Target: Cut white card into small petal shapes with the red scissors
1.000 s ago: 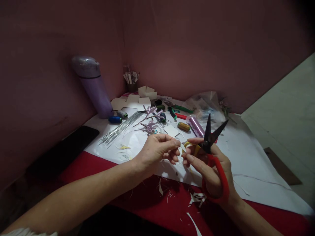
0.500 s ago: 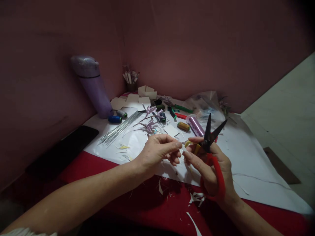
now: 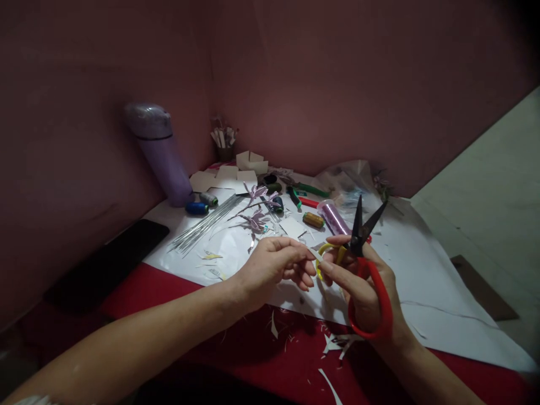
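While the right hand (image 3: 363, 287) still grips the red-handled scissors (image 3: 366, 264), blades apart, the left hand (image 3: 274, 264) keeps pinching a small white paper strip (image 3: 315, 254), barely shifted.

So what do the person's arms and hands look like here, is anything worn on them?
Both forearms are bare right up to the wrists. The left hand and the right hand wear no gloves, and no ring, watch or bracelet shows in this dim light. The fingernails are short and look unpainted. At the bottom left corner a bit of pale fabric shows near the left elbow, possibly a pushed-up sleeve.
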`<state>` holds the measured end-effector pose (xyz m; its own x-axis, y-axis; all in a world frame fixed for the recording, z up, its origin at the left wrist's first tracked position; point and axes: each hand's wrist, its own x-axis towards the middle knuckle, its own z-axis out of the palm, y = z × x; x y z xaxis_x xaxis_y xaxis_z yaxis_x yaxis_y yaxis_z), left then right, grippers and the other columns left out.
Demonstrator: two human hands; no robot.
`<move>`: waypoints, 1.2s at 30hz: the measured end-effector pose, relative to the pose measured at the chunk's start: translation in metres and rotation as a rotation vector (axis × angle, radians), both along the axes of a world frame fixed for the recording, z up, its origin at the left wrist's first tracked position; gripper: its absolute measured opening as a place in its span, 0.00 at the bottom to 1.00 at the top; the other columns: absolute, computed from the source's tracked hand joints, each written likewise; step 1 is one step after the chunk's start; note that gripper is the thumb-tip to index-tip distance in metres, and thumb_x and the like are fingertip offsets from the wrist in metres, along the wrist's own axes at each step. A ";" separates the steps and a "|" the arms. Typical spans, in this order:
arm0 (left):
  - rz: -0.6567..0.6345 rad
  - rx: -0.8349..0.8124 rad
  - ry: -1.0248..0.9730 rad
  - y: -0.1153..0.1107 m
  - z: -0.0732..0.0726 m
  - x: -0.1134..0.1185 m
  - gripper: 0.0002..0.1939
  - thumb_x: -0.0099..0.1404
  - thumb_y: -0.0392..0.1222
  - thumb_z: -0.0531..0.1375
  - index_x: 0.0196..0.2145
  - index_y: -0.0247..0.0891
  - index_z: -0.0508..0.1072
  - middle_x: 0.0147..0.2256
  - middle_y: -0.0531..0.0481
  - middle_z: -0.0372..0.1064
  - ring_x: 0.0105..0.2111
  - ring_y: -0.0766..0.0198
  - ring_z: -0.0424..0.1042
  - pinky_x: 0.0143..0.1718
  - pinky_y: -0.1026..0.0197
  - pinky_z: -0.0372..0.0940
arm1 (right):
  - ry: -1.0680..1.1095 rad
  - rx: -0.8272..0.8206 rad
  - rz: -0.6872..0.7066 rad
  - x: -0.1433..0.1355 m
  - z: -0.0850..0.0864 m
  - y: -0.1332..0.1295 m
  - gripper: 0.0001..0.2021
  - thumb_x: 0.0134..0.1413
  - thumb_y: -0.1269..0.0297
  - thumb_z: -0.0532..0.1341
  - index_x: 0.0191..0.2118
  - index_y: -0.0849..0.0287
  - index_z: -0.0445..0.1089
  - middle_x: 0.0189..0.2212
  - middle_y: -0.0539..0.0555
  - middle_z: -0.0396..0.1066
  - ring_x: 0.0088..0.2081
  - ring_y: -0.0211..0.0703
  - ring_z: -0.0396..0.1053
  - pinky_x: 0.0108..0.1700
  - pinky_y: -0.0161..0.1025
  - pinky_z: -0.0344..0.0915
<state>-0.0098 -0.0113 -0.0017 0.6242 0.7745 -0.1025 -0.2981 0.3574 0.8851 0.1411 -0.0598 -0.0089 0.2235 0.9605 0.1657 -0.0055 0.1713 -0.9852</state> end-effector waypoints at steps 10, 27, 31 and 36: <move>0.005 0.016 0.049 0.001 -0.007 0.000 0.12 0.52 0.44 0.65 0.27 0.32 0.69 0.23 0.50 0.69 0.20 0.69 0.69 0.25 0.64 0.64 | -0.090 0.025 0.009 -0.003 0.002 -0.001 0.12 0.46 0.66 0.65 0.39 0.55 0.66 0.24 0.46 0.67 0.22 0.35 0.64 0.23 0.32 0.61; -0.050 -0.002 0.075 0.002 -0.001 -0.004 0.11 0.55 0.43 0.63 0.26 0.31 0.70 0.23 0.49 0.69 0.20 0.69 0.69 0.24 0.65 0.65 | -0.193 0.068 0.050 0.001 0.002 -0.003 0.13 0.48 0.66 0.64 0.41 0.54 0.65 0.26 0.47 0.67 0.25 0.36 0.65 0.26 0.33 0.63; -0.014 0.065 0.185 0.000 0.006 -0.003 0.13 0.51 0.44 0.66 0.26 0.30 0.71 0.21 0.49 0.69 0.18 0.68 0.68 0.23 0.64 0.65 | -0.198 0.070 0.110 0.002 0.004 -0.004 0.13 0.49 0.67 0.64 0.41 0.54 0.65 0.25 0.46 0.65 0.25 0.35 0.64 0.26 0.31 0.61; -0.022 0.048 0.175 -0.001 0.010 -0.003 0.12 0.52 0.43 0.66 0.24 0.30 0.70 0.20 0.50 0.68 0.17 0.69 0.67 0.22 0.64 0.64 | -0.197 0.080 0.117 0.003 0.005 -0.004 0.13 0.49 0.69 0.64 0.42 0.54 0.65 0.25 0.46 0.66 0.25 0.35 0.64 0.25 0.31 0.61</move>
